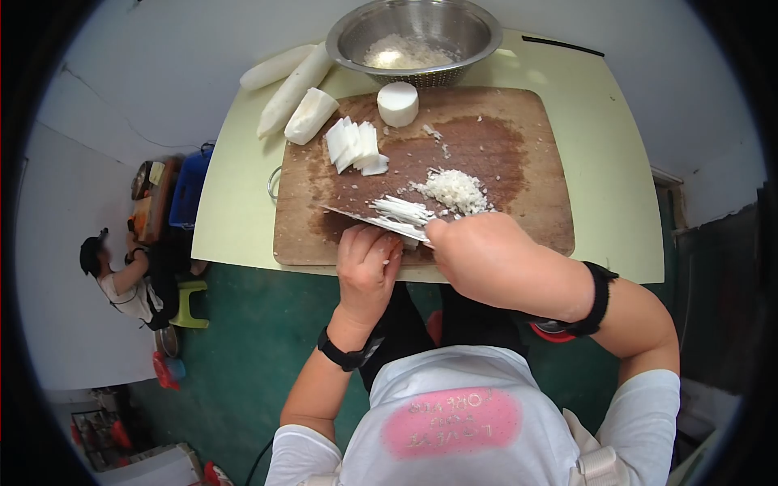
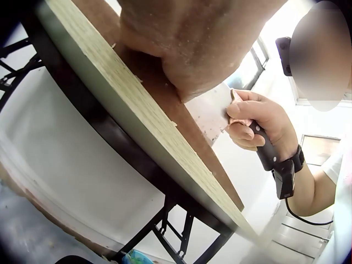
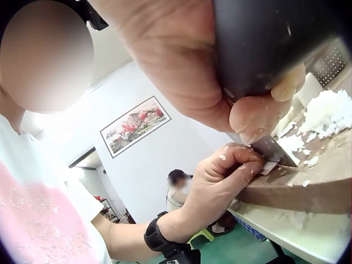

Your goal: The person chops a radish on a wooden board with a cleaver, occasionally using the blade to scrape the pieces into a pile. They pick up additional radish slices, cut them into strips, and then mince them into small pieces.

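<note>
My right hand (image 1: 486,251) grips the black handle (image 3: 264,44) of a knife whose blade (image 1: 373,221) lies across the front of the wooden board (image 1: 527,194). Against the blade's near side, my left hand (image 1: 366,263) has its fingertips curled down on white radish pieces, mostly hidden under them. Thin white strips (image 1: 401,212) lie along the blade's far side, with a heap of finely chopped bits (image 1: 455,190) beyond. In the left wrist view the right hand (image 2: 261,124) holds the knife close by the left.
White slices (image 1: 354,146) and a round radish piece (image 1: 398,104) sit on the board's far part. Whole radishes (image 1: 296,89) and a cut one (image 1: 311,116) lie at the left. A metal colander (image 1: 344,49) stands behind. Another person (image 1: 130,283) sits far left.
</note>
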Demonstrator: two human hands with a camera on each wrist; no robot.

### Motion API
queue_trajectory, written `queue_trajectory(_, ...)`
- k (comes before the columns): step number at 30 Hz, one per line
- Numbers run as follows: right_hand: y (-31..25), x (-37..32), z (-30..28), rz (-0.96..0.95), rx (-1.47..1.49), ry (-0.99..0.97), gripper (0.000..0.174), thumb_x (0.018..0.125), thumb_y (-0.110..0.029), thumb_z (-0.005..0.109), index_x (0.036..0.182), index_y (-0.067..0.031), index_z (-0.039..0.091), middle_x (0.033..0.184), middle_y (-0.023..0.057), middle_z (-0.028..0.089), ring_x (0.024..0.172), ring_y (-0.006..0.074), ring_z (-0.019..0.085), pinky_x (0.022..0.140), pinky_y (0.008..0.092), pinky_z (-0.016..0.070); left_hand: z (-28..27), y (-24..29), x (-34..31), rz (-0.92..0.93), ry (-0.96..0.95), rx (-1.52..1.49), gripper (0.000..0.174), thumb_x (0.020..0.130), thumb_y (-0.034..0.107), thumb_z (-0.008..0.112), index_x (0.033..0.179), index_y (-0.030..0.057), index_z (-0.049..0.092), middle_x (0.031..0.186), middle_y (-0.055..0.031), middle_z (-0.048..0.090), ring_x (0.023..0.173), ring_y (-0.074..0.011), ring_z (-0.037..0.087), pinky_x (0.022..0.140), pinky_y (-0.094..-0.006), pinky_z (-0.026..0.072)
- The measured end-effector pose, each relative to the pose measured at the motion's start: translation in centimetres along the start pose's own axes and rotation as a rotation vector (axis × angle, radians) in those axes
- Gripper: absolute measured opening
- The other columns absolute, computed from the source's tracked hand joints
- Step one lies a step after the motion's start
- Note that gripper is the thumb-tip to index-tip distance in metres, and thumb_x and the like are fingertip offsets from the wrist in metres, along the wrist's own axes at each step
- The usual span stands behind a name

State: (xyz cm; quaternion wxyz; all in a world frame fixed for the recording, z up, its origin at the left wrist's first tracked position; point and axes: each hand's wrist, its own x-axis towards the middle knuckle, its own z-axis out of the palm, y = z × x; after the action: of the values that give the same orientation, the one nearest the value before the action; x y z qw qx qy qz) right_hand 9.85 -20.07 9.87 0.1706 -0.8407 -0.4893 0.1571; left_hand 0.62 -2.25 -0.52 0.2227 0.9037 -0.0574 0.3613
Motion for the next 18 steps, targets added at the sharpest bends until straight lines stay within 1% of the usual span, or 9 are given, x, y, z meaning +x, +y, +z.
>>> queue_trajectory(2,0.2,1.0,1.0,-0.098,0.023,0.141,0.009,0.081,-0.007,0.060,0.083,0.0019,0.059,0.064,0.0230,0.062,0.064,0.0418,0.065,0.059,0.0496,0.0519,-0.2,0.1,0.1,-0.020,-0.011,0.000,0.024,0.071,-0.004,0.073,0.092,0.0014,0.065,0.095,-0.0128,0.062,0.092,-0.0349,0.058,0.079,-0.0435,0.0496)
queue_trajectory(3,0.5,1.3,1.2,-0.102,0.022,0.142,0.009,0.081,-0.007,0.060,0.083,0.0019,0.059,0.064,0.0230,0.062,0.064,0.0418,0.065,0.059,0.0496,0.0519,-0.2,0.1,0.1,-0.019,-0.009,0.004,0.024,0.071,-0.004,0.073,0.092,0.0014,0.065,0.095,-0.0128,0.062,0.092,-0.0349,0.058,0.079,-0.0435,0.0496)
queue_trajectory(5,0.8,1.8,1.3,-0.137,0.022,0.211,0.009,0.082,-0.007,0.060,0.083,0.0017,0.059,0.064,0.0223,0.062,0.063,0.0414,0.065,0.059,0.0493,0.0516,-0.1,-0.1,0.0,-0.002,-0.004,-0.029,0.024,0.070,-0.004,0.073,0.092,0.0013,0.065,0.095,-0.0127,0.062,0.092,-0.0346,0.059,0.079,-0.0432,0.0496)
queue_trajectory(6,0.6,1.7,1.2,-0.148,0.020,0.213,0.009,0.082,-0.007,0.060,0.083,0.0017,0.059,0.064,0.0223,0.062,0.063,0.0414,0.065,0.059,0.0493,0.0516,-0.1,-0.2,0.1,0.013,0.002,-0.047,0.024,0.070,-0.004,0.073,0.092,0.0015,0.065,0.094,-0.0128,0.062,0.092,-0.0344,0.058,0.079,-0.0428,0.0495)
queue_trajectory(8,0.3,1.2,0.7,-0.066,-0.027,0.175,0.010,0.079,-0.005,0.063,0.086,0.0022,0.062,0.072,0.0222,0.067,0.070,0.0396,0.068,0.063,0.0461,0.0547,0.0,-0.2,0.0,0.010,0.026,-0.037,0.024,0.070,-0.004,0.074,0.091,0.0016,0.065,0.095,-0.0128,0.062,0.092,-0.0348,0.058,0.079,-0.0430,0.0494)
queue_trajectory(9,0.3,0.9,0.6,-0.057,-0.014,0.181,0.010,0.079,-0.004,0.062,0.086,0.0029,0.061,0.071,0.0226,0.066,0.069,0.0400,0.068,0.062,0.0465,0.0546,0.0,-0.2,-0.2,0.010,0.025,-0.036,0.024,0.070,-0.004,0.074,0.091,0.0016,0.065,0.095,-0.0128,0.062,0.092,-0.0348,0.058,0.079,-0.0430,0.0494)
queue_trajectory(11,-0.2,-0.1,-0.4,-0.057,-0.019,0.164,0.011,0.078,-0.003,0.062,0.087,0.0034,0.060,0.070,0.0229,0.066,0.069,0.0401,0.068,0.061,0.0468,0.0545,0.0,-0.2,-0.4,0.003,0.085,-0.069,0.024,0.070,-0.003,0.074,0.091,0.0016,0.065,0.095,-0.0128,0.061,0.091,-0.0351,0.058,0.079,-0.0433,0.0495)
queue_trajectory(16,-0.5,-1.3,-0.4,-0.063,-0.006,0.161,0.013,0.076,0.000,0.060,0.087,0.0050,0.059,0.069,0.0239,0.065,0.067,0.0407,0.068,0.061,0.0476,0.0544,0.0,-0.1,-0.4,0.028,0.066,-0.020,0.024,0.071,-0.003,0.074,0.092,0.0013,0.065,0.096,-0.0127,0.062,0.092,-0.0353,0.058,0.079,-0.0435,0.0496)
queue_trajectory(18,-0.5,-1.4,-0.1,-0.049,-0.010,0.128,0.013,0.075,0.000,0.060,0.087,0.0050,0.059,0.070,0.0241,0.065,0.069,0.0407,0.068,0.062,0.0476,0.0548,0.0,-0.1,-0.3,0.041,0.053,-0.004,0.023,0.071,-0.003,0.073,0.092,0.0012,0.065,0.096,-0.0127,0.062,0.092,-0.0353,0.058,0.079,-0.0434,0.0496)
